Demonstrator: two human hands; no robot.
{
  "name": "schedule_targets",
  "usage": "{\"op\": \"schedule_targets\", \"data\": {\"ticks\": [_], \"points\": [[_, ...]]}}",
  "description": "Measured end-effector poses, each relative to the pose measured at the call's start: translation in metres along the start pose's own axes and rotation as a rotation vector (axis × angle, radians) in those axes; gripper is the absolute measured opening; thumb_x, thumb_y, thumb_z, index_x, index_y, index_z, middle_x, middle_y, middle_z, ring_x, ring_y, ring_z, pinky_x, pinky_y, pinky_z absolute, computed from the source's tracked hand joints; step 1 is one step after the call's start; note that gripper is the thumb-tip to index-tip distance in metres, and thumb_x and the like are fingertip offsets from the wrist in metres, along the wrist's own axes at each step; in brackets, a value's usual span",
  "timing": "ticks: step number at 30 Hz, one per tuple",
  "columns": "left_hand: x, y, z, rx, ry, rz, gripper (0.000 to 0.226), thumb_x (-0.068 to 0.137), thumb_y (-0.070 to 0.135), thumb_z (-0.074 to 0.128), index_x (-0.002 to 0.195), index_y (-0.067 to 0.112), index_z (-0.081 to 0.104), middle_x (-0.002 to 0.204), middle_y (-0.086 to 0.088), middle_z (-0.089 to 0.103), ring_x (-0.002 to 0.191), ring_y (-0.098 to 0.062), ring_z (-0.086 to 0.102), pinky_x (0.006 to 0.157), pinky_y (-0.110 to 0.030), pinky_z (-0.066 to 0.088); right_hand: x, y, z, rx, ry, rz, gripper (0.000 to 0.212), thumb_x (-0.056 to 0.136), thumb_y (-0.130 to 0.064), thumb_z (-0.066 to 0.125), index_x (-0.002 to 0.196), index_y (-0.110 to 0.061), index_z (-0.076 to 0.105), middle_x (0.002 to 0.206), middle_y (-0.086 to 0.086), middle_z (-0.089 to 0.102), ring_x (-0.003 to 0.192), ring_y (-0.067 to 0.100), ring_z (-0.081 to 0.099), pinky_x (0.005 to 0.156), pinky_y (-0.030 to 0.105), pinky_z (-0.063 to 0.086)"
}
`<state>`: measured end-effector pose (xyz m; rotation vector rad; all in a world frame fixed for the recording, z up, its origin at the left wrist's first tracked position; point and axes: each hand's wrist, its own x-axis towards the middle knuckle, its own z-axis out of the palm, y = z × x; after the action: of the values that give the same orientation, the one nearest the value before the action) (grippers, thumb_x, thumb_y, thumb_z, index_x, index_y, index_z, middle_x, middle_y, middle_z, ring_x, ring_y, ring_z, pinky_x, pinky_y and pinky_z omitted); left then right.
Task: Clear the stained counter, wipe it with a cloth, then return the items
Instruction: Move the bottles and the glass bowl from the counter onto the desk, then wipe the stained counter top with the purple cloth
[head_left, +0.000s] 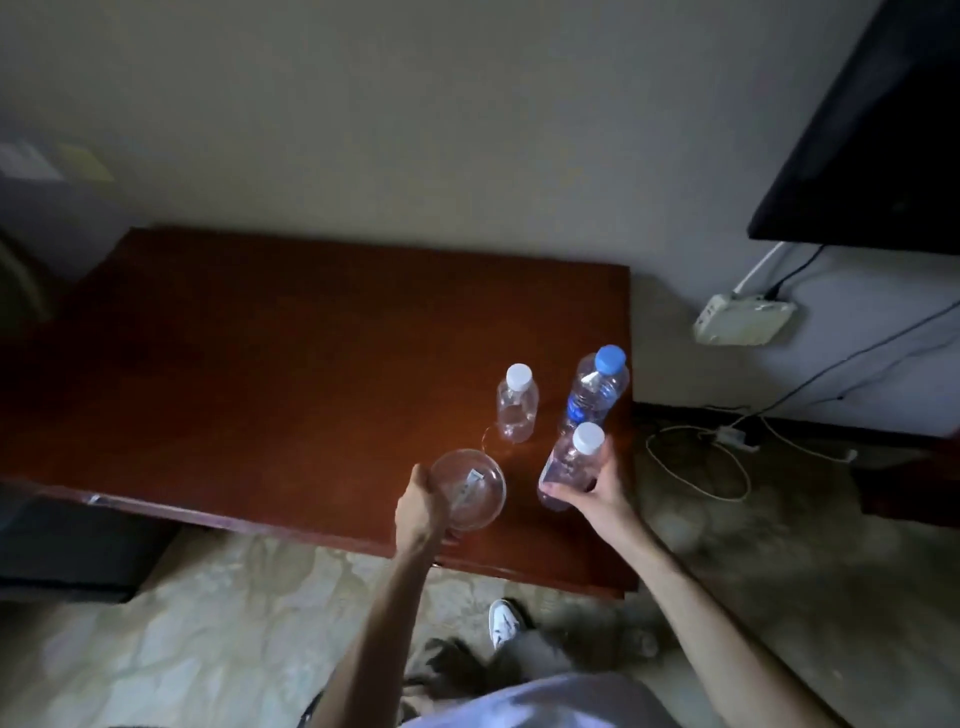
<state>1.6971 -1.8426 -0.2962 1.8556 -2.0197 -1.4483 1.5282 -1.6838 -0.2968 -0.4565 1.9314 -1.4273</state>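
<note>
A dark red wooden counter (291, 364) runs along the wall. At its right end stand a small clear bottle with a white cap (516, 404) and a taller bottle with a blue cap (595, 387). My right hand (589, 493) grips a third clear bottle with a white cap (571, 462), tilted, near the counter's right edge. My left hand (421, 506) holds the near rim of a clear glass bowl (475, 488) close to the counter's front edge. No cloth is in view.
A black screen (878, 140) hangs on the wall at the right, with a white box (743, 322) and cables (717, 457) below it on the floor. A dark cabinet (57, 545) stands under the counter's left end. My shoe (504, 621) is on patterned flooring.
</note>
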Motion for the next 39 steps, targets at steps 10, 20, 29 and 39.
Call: {"op": "schedule_targets", "data": {"ticks": [10, 20, 29, 39], "points": [[0.048, 0.005, 0.008, 0.07, -0.232, 0.088, 0.061, 0.087, 0.073, 0.023, 0.105, 0.022, 0.052, 0.098, -0.012, 0.063, 0.073, -0.037, 0.073, 0.059, -0.052, 0.064, -0.014, 0.012, 0.024, -0.075, 0.219, 0.046, 0.08, 0.055, -0.01, 0.092, 0.124, -0.017, 0.052, 0.114, 0.004, 0.065, 0.107, 0.009, 0.062, 0.096, 0.018, 0.046], [0.061, -0.005, 0.001, 0.199, -0.26, 0.148, 0.069, 0.096, 0.068, 0.031, 0.127, 0.008, 0.047, 0.119, -0.024, 0.066, 0.083, -0.042, 0.073, 0.072, -0.053, 0.063, -0.03, 0.023, 0.029, -0.143, 0.338, 0.07, 0.089, 0.058, 0.003, 0.087, 0.132, -0.015, 0.042, 0.123, -0.003, 0.054, 0.109, 0.007, 0.053, 0.097, 0.011, 0.04], [-0.03, -0.052, 0.002, 0.139, -0.455, 0.395, 0.031, 0.105, 0.034, 0.044, 0.095, 0.008, 0.06, 0.065, -0.001, 0.059, 0.049, -0.005, 0.054, 0.045, -0.018, 0.043, -0.161, 0.114, 0.008, -0.029, 0.671, 0.275, 0.04, 0.081, -0.003, 0.074, 0.115, -0.009, 0.054, 0.106, 0.006, 0.065, 0.093, 0.017, 0.066, 0.077, 0.024, 0.053], [-0.11, -0.106, 0.157, 0.802, -1.173, 0.229, 0.024, 0.1, 0.036, 0.05, 0.083, 0.024, 0.06, 0.086, -0.007, 0.069, 0.077, -0.023, 0.067, 0.064, -0.029, 0.049, -0.385, 0.248, 0.032, 0.564, 0.986, 0.977, 0.011, 0.09, -0.016, 0.063, 0.099, -0.009, 0.06, 0.095, 0.012, 0.069, 0.069, 0.019, 0.065, 0.057, 0.026, 0.045]]}}
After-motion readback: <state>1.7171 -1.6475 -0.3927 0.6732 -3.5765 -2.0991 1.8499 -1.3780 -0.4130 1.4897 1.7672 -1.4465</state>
